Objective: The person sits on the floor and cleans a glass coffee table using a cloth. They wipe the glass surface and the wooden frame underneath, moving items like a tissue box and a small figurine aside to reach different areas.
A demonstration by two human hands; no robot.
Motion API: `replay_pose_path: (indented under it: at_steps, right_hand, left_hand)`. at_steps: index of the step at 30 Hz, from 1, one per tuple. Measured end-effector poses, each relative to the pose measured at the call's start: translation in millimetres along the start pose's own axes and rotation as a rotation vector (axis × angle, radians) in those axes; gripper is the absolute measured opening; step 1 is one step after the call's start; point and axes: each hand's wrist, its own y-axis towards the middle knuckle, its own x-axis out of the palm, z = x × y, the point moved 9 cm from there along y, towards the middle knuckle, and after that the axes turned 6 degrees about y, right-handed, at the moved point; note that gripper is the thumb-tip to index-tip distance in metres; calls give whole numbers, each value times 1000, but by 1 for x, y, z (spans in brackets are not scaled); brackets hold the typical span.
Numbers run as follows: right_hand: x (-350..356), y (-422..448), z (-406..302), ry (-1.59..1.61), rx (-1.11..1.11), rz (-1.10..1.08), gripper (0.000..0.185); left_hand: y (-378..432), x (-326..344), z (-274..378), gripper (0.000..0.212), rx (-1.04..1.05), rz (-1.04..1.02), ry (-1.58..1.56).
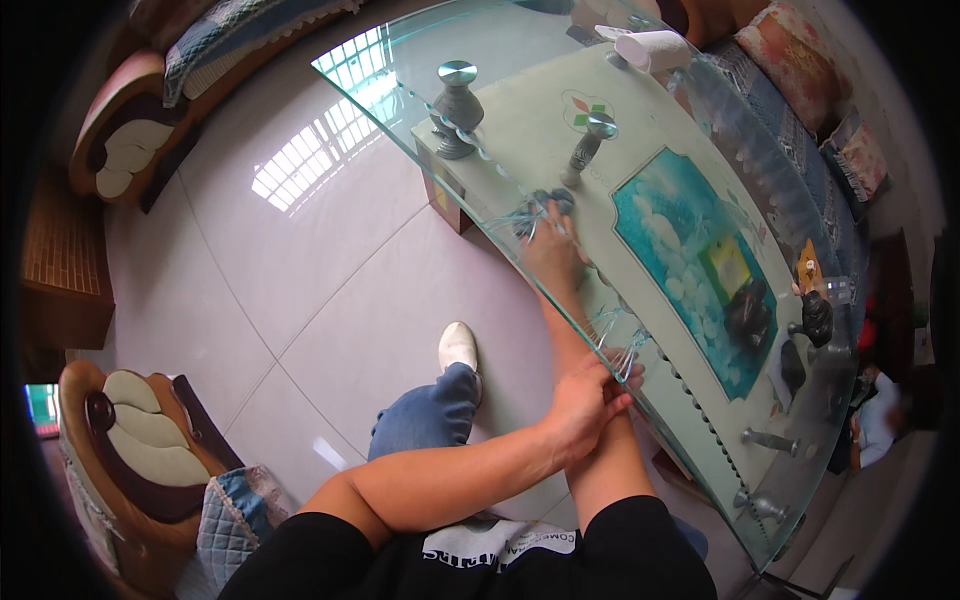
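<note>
My left hand (589, 405) is at the near edge of a clear glass tabletop (517, 97), its fingers curled around the rim. My right forearm passes beneath the glass. Seen through the pane, my right hand (551, 247) holds a bunched dark grey cloth (544, 206) against the pale lower tabletop (517, 97). Silver metal supports stand between the two levels, among them a thick vase-shaped one (457, 109) and a slimmer one (589, 146). A turquoise panel with a pebble picture (675, 247) is set in the lower top.
On the glass are a white paper roll (652, 51), a dark figurine (816, 319) and an orange item (808, 266). Carved wooden seats (142, 435) stand on the left. Another person (877, 420) is at the far right. Tiled floor (322, 285) lies left of the table.
</note>
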Motion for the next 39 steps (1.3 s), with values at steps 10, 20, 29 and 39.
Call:
replay_pose_path:
  at_steps: [10, 20, 29, 39]
  right_hand:
    - [-15, -60, 26, 268, -283, -21, 35]
    - [-133, -253, 145, -195, 73, 40, 35]
    - [-169, -406, 243, 595, 933, 250, 40]
    - [-118, -350, 41, 2094, 961, -26, 35]
  left_hand:
    - [19, -2, 18, 17, 126, 21, -90]
    - [22, -52, 73, 13, 422, 148, -10]
    - [38, -92, 22, 14, 517, -9, 590]
    - [-35, -63, -155, 32, 112, -227, 922]
